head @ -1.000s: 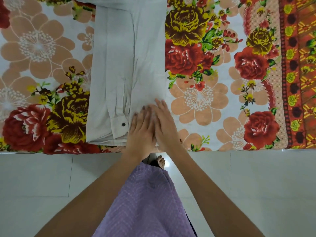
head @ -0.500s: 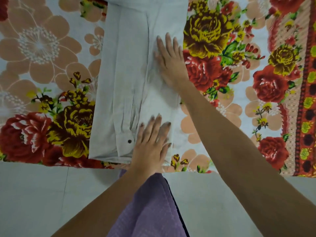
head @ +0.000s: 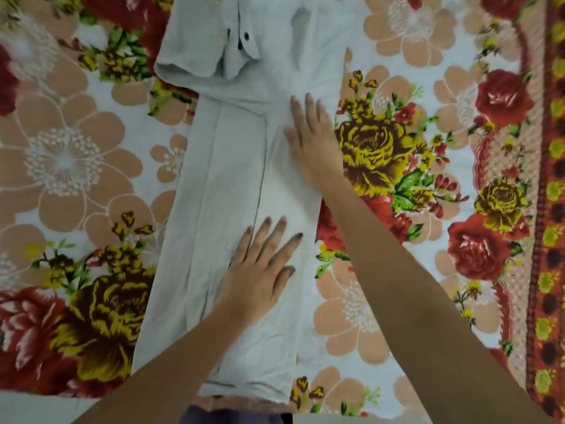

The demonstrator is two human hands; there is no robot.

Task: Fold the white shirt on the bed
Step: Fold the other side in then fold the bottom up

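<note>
While the white shirt (head: 232, 185) lies folded into a long strip on the flowered bedsheet (head: 428, 270), both hands press it. Left hand (head: 260, 267) and right hand (head: 312, 139) lie flat with fingers straight, grasping nothing.

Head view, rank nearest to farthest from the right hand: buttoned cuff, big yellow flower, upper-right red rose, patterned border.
1. yellow flower: print just right of the right hand.
2. buttoned cuff: up and left, on the shirt.
3. red rose: farther right, upper part of the sheet.
4. patterned border: far right edge of the view.
</note>
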